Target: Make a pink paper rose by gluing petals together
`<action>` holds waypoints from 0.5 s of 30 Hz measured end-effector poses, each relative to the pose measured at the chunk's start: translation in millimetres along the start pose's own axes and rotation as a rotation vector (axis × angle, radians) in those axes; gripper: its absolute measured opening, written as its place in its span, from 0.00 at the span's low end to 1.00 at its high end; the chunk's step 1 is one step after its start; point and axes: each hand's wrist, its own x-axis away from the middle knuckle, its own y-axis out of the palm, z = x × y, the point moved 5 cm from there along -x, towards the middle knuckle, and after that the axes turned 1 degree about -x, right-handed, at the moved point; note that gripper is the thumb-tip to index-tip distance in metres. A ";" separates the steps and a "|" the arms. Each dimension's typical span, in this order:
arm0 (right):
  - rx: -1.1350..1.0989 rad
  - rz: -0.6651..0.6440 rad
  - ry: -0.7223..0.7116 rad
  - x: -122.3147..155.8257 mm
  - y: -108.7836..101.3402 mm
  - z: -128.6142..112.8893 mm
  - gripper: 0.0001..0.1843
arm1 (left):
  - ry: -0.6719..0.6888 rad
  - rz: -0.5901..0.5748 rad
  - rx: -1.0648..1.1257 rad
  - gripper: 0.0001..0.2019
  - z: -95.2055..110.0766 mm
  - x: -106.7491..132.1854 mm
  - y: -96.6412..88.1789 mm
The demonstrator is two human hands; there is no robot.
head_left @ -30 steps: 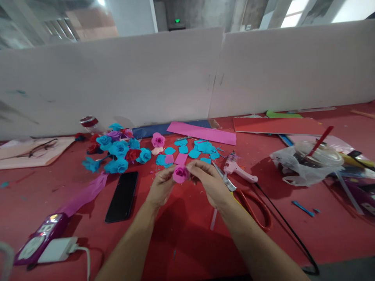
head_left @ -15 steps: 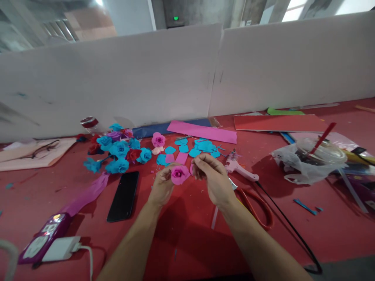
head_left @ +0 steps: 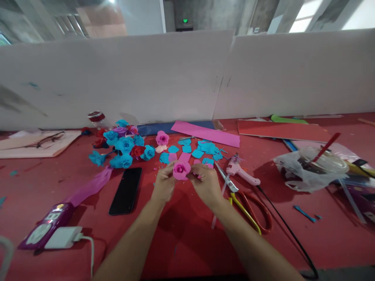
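Note:
A pink paper rose is between my two hands over the red table. My left hand is closed on it from the left, its fingers partly behind the bloom. On the other side, my right hand pinches a pink paper petal against the rose's right edge; its fingers cover most of that petal. Blue cut petals and a pink paper piece lie just beyond. Near my right hand are red-and-yellow-handled scissors, a clear glue stick and a pink glue gun.
Blue, red and purple paper flowers are bunched at the left, near a black phone. A pink paper strip lies at the back. The glue gun's cord runs rightward. A bagged cup stands at the right, before a white partition.
My right hand has moved left with the petal and now meets the rose's edge. The scissors' blades and more of the handles have come into sight. The view has shifted slightly.

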 end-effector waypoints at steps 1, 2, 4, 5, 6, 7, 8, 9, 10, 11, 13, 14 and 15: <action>0.000 -0.005 -0.012 0.4 0.6 0.6 0.11 | 0.016 -0.002 -0.023 0.08 1.3 0.2 -0.4; 0.000 -0.010 -0.022 0.9 1.2 1.3 0.11 | 0.032 -0.008 -0.036 0.08 2.5 0.3 -0.5; 0.013 -0.008 -0.037 1.7 1.6 2.3 0.11 | 0.062 -0.016 -0.043 0.08 4.7 0.5 -0.3; 0.021 -0.004 -0.046 2.0 1.4 2.2 0.11 | 0.074 -0.014 -0.044 0.08 5.6 0.6 -0.4; 0.026 -0.002 -0.057 2.2 1.1 1.8 0.11 | 0.081 -0.009 -0.048 0.07 6.5 0.6 -0.5; 0.029 -0.005 -0.069 2.2 0.8 1.0 0.11 | 0.082 -0.005 -0.058 0.07 7.3 0.6 -0.5; 0.031 -0.008 -0.080 2.0 0.4 0.2 0.12 | 0.078 -0.004 -0.071 0.07 8.3 0.6 -0.5; 0.032 -0.012 -0.089 1.8 -0.1 -0.6 0.12 | 0.070 -0.011 -0.085 0.07 9.4 0.6 -0.2; 0.035 -0.016 -0.096 1.5 -0.5 -1.3 0.13 | 0.063 -0.025 -0.100 0.07 10.7 0.6 0.3; 0.040 -0.019 -0.099 1.3 -0.9 -1.8 0.13 | 0.057 -0.041 -0.117 0.07 12.3 0.6 0.8; 0.055 -0.029 -0.101 1.1 -1.1 -2.5 0.13 | 0.061 -0.060 -0.149 0.06 15.9 0.7 1.1; 0.061 -0.038 -0.100 1.3 -0.7 -2.7 0.13 | 0.065 -0.062 -0.164 0.05 17.3 0.7 0.9; 0.066 -0.049 -0.098 1.6 -0.1 -2.9 0.13 | 0.068 -0.058 -0.175 0.05 18.2 0.8 0.4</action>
